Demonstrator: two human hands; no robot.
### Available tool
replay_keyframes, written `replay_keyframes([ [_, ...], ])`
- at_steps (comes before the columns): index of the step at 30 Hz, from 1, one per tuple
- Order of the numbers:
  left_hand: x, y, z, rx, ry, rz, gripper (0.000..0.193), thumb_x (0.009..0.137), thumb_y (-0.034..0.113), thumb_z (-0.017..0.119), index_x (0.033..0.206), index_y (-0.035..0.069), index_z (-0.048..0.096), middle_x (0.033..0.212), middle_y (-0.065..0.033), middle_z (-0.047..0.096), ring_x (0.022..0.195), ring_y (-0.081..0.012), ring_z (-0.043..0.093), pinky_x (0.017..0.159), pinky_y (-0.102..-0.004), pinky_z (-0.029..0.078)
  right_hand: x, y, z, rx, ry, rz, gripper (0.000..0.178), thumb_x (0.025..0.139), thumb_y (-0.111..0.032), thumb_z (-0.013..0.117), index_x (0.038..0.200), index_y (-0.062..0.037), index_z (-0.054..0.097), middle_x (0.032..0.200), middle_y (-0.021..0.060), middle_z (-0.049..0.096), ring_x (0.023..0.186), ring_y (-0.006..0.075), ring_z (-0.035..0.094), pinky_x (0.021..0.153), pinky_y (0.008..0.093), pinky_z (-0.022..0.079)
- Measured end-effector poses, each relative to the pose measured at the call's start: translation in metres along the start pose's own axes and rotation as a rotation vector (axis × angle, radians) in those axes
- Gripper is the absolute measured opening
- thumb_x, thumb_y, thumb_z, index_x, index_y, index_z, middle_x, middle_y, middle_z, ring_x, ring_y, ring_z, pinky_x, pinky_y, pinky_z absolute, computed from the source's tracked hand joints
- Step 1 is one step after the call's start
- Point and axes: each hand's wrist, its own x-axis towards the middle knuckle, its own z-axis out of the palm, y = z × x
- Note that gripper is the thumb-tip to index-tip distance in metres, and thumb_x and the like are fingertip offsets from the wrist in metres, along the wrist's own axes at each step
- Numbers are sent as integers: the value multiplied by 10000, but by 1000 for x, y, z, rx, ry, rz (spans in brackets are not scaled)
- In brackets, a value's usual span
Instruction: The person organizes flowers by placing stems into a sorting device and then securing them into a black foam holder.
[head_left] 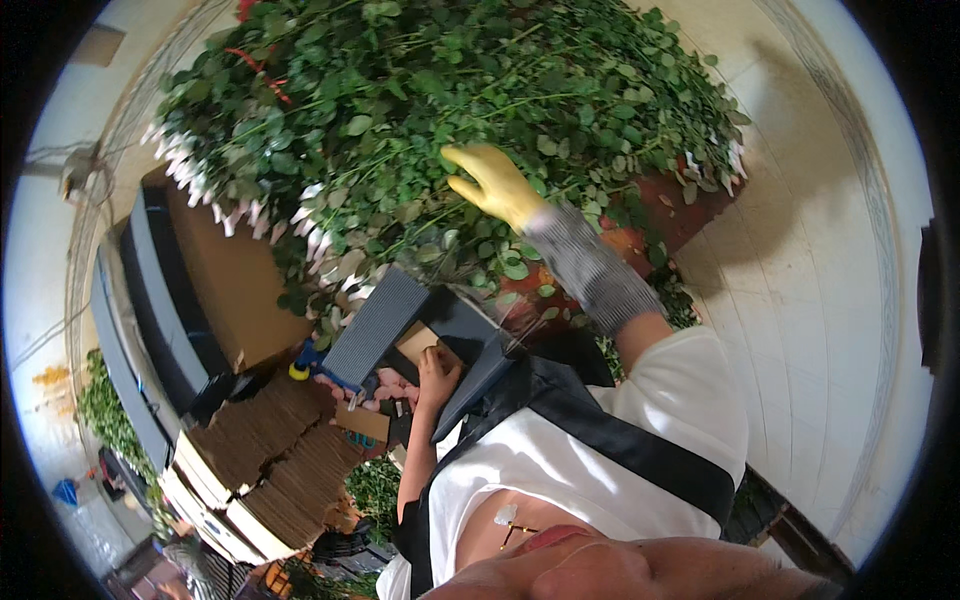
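Observation:
My left hand [437, 378] is bare, its fingers closed on the edge of a small brown cardboard piece [416, 343] between dark grey corrugated sheets [378, 325]. My right hand [497, 187], in a yellow glove with a grey knitted cuff, is raised over a large heap of leafy green stems [430, 90]. Its thumb and fingers are apart, and nothing shows between them. Pale pink-white tips [315, 240] stick out along the heap's near left edge. Several pink flower heads [393, 388] lie beside my left hand.
A red patterned cover [665, 215] shows under the stems. To the left stand a large brown cardboard box [235, 275] with dark grey panels and stacks of brown cardboard [280, 460]. A blue and yellow tool [302, 362] lies near them. Pale tiled floor [790, 330] extends at the right.

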Motion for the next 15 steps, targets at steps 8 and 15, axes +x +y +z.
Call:
replay_keyframes([
  [8, 5, 14, -6, -83, -37, -37, 363, 800, 81, 722, 1094, 13, 520, 1000, -182, 517, 882, -369, 539, 808, -457, 464, -44, 21, 60, -432, -566, 239, 449, 860, -440, 715, 1012, -19, 675, 907, 130, 684, 938, 316, 643, 1003, 451, 432],
  [15, 7, 31, -14, -44, -11, -42, 354, 815, 81, 722, 1101, 5, 527, 985, -182, 518, 841, -363, 527, 785, -460, 454, -133, 22, 43, -549, -506, -4, 975, 775, -431, 772, 1534, -34, 306, 1537, 201, 391, 1441, 330, 360, 1249, 456, 195],
])
